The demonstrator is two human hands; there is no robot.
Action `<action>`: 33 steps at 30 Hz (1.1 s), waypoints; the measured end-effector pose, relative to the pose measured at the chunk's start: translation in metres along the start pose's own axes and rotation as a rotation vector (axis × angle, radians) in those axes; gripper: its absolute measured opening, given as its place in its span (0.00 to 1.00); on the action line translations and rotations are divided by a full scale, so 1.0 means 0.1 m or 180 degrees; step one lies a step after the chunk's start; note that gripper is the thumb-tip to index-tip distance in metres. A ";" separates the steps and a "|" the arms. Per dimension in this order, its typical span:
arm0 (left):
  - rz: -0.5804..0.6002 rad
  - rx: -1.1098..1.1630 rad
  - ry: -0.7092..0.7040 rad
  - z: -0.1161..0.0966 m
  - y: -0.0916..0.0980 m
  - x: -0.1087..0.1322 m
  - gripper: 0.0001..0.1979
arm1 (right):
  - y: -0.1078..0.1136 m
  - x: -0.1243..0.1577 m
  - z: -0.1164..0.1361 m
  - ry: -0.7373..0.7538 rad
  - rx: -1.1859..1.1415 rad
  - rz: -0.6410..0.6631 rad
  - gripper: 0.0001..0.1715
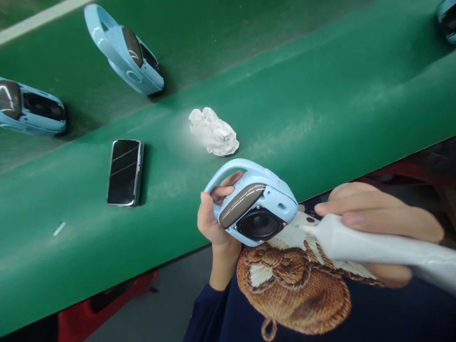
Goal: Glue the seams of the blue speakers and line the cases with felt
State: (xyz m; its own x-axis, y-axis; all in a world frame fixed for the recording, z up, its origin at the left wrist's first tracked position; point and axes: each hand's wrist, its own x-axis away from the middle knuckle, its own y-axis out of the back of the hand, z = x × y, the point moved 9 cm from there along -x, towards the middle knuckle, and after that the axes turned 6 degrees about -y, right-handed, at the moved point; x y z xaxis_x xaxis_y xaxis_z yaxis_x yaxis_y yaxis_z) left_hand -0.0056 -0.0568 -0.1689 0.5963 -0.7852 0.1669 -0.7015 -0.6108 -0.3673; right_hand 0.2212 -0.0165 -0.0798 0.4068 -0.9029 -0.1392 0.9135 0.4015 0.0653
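Observation:
A light blue speaker [281, 203] with a looped handle, a grey-brown panel and a round black driver is held by my left hand [213, 218], whose fingers pass through the handle. It hangs over the near edge of the green table. To its right, my right hand [384, 218] is wrapped round a white tool [363, 242] with a narrow tip. That tip points left toward the speaker's lower right side; whether it touches cannot be made out. Beyond the speaker lies a crumpled white cloth or tissue [213, 132].
A phone [124, 173] lies on the green table [171, 204], left of the cloth. Two more blue speakers stand farther back, one [133, 59] upper left and one [39, 109] at the left edge. Another [449, 21] shows at the top right. A small pale scrap [59, 228] lies lower left.

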 end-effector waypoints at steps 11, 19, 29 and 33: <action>0.0386 -0.0330 0.0438 -0.17 -0.41 0.09 0.15 | -0.51 -0.02 0.60 0.2410 0.1785 -0.0003 0.08; 0.0335 -0.0152 0.0633 -0.11 -0.38 0.19 0.19 | -0.55 -0.04 0.65 0.2579 0.2003 0.0269 0.07; 0.0341 -0.0210 0.0590 -0.13 -0.35 0.20 0.19 | -0.53 0.03 0.55 0.2570 0.2004 -0.0161 0.09; 0.0360 -0.0205 0.0596 -0.13 -0.36 0.20 0.19 | -0.56 0.02 0.56 0.2580 0.2143 0.0045 0.09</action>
State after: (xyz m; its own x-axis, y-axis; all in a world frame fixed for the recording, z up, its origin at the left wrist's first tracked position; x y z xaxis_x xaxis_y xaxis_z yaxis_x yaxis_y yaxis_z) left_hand 0.0265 -0.0521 -0.1401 0.4336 -0.8507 0.2972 -0.7868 -0.5182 -0.3353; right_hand 0.1706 -0.0499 -0.0284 0.5247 -0.4261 -0.7370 0.8195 0.0186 0.5727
